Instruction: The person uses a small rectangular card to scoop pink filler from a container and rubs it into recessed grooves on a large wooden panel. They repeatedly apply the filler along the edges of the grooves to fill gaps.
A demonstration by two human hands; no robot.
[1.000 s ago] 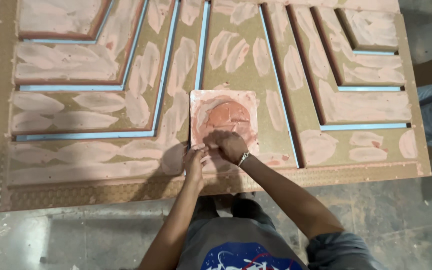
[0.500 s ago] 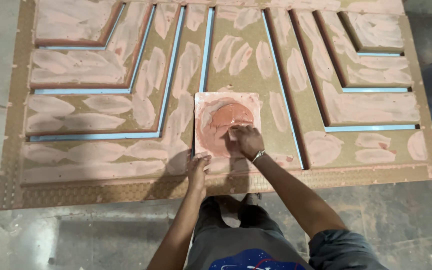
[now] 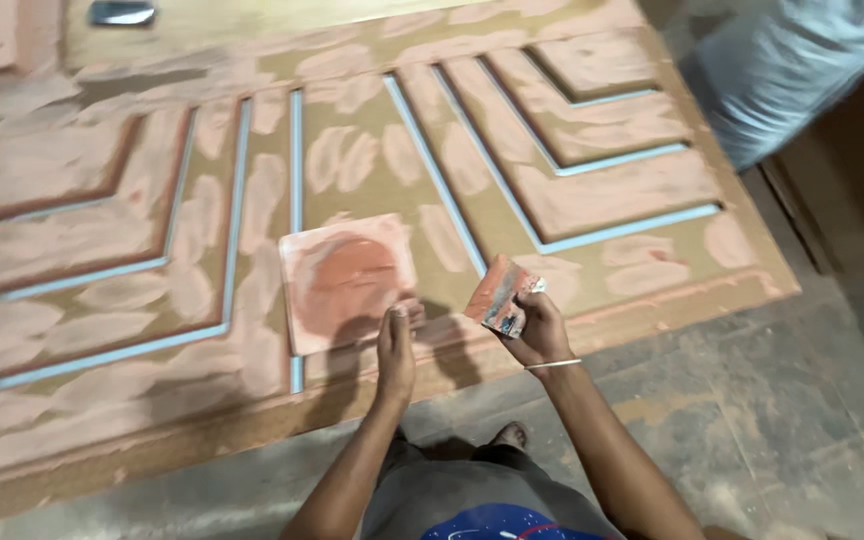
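A large brown door panel with grooved chevron lines and pink filler patches lies flat on the floor. On it rests a square board smeared with reddish putty. My left hand rests flat on the panel at the board's near right corner, fingers together and holding nothing. My right hand is raised just right of it, gripping a putty knife whose blade is coated in reddish filler. A thin bangle circles my right wrist.
Pale blue strips line the panel's grooves. A dark flat tool lies on the panel's far edge. Another person's grey clothing shows at the top right. Dusty concrete floor surrounds the panel.
My right hand has lifted off the putty board and moved right with the putty knife. The view has swung, so the panel now sits at an angle.
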